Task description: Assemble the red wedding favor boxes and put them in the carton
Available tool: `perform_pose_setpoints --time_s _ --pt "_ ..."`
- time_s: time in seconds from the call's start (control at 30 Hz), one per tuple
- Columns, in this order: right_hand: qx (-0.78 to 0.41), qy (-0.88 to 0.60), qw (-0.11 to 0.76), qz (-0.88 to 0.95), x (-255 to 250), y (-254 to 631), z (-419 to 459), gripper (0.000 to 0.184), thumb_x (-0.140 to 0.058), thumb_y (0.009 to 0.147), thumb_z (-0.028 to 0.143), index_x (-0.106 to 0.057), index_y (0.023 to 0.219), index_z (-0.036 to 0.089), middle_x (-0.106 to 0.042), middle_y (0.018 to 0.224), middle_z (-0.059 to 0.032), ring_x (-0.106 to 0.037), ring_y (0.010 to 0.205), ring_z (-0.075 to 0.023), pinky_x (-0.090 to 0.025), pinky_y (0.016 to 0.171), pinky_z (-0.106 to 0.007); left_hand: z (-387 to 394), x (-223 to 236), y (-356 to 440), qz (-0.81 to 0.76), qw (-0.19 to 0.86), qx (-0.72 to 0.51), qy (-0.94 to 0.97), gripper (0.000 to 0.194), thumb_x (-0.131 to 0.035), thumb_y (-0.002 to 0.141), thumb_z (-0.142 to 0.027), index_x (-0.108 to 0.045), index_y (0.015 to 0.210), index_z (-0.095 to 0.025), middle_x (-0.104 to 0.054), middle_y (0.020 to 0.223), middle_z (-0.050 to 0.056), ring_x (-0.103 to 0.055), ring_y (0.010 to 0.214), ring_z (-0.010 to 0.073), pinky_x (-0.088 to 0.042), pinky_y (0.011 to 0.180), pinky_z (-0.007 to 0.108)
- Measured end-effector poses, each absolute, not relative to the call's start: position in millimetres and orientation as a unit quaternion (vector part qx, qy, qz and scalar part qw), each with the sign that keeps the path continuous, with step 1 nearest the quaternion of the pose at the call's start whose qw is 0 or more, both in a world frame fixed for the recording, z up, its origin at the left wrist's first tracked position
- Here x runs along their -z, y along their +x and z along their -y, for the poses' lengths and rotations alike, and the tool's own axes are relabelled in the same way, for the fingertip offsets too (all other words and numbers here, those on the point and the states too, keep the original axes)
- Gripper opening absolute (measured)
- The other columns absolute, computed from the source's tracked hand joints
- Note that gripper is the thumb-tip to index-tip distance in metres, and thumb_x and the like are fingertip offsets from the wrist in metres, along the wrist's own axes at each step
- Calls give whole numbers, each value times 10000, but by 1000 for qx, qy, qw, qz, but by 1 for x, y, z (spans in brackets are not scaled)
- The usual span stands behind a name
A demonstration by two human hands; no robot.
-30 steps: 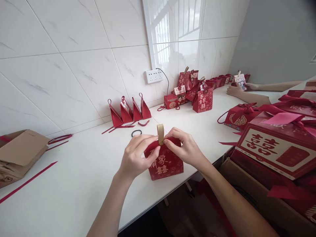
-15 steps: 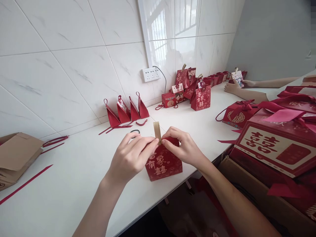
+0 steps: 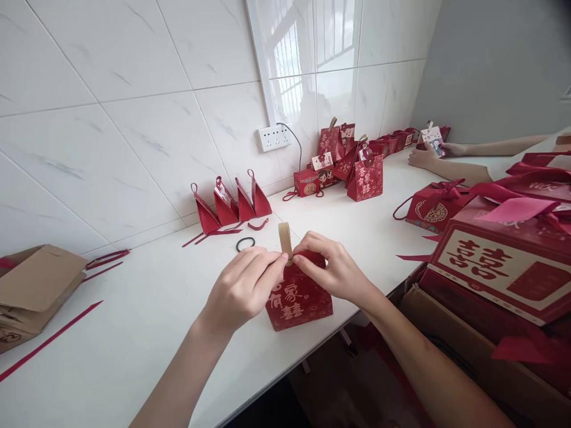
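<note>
A red gift box [image 3: 300,300] with pale printed characters stands upright near the table's front edge. From its top rises a loop of gold ribbon [image 3: 284,238]. My left hand [image 3: 245,282] has thumb and forefinger pinched at the foot of this loop, on its left side. Opposite it, my right hand [image 3: 328,264] pinches at the same spot, close against the box's top edge. Both sets of fingertips nearly meet there, and they hide how the ribbon passes into the box. A black ring-shaped band [image 3: 245,244] lies on the table just beyond my left hand.
Several folded red boxes [image 3: 229,208] stand by the tiled wall, near loose red ribbons [image 3: 214,232]. More finished boxes [image 3: 368,178] stand farther back. A brown paper bag [image 3: 40,279] is at left; a carton [image 3: 446,321] piled with red boxes is at right. Another person's hands [image 3: 426,157] hold a box.
Both hands stay pinched at the foot of the gold loop, with only slight finger movement. The whole view has shifted a little, and the black band shows more fully now.
</note>
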State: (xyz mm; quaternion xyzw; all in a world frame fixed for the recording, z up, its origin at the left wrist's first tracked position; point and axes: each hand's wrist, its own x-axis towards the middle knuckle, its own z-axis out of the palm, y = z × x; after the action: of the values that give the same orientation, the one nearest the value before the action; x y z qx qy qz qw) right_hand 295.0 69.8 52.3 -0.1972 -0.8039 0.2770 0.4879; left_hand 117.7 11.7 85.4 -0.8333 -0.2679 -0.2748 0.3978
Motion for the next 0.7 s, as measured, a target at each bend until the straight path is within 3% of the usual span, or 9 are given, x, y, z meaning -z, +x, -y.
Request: perform_pose_setpoints --time_s 0.1,0.2,0.33,0.47,0.6,0.7 --pt "-279 -201 483 805 -52 295 -70 121 -521 854 140 -595 766 175 -510 717 15 -451 606 -93 -363 582 -235 -10 -76 121 337 285 358 -823 162 -560 831 -56 -605 958 -145 -668 816 57 -636 748 164 -541 682 285" --pt "-280 -209 481 804 -52 296 -69 116 -526 854 144 -601 773 179 -515 718 14 -458 610 -96 -367 584 -237 -7 -70 127 476 73 444 -755 185 -590 840 -207 -590 1024 -183 -674 890 30 -652 795 147 -549 699 249" --pt "-274 -209 487 803 -51 295 -67 109 -530 858 157 -604 780 176 -516 720 11 -462 612 -97 -371 583 -236 -6 -70 134 561 -120 432 -696 216 -580 841 -387 -621 788 -181 -644 720 5 -604 636 142 -497 581 241" --pt "-274 -208 489 802 -49 297 -66 120 -530 866 201 -615 784 186 -531 712 5 -475 627 -110 -386 600 -246 -9 -75 133 546 -232 447 -670 279 -574 834 -411 -618 706 -167 -614 669 23 -565 614 148 -442 537 240" --pt "-348 -265 544 716 -46 311 -70 153 -562 843 293 -626 758 183 -543 703 -5 -498 643 -124 -408 611 -256 -19 -65 117 475 -348 548 -594 433 -490 814 -554 -645 802 -150 -666 827 102 -632 780 214 -516 674 303" --pt "-466 -272 595 595 -43 326 -68 283 -455 883 424 -574 781 188 -553 706 -16 -525 632 -140 -451 580 -267 -28 -40 99 525 -296 651 -461 463 -440 775 -555 -639 854 -145 -670 865 116 -642 799 225 -537 714 346"
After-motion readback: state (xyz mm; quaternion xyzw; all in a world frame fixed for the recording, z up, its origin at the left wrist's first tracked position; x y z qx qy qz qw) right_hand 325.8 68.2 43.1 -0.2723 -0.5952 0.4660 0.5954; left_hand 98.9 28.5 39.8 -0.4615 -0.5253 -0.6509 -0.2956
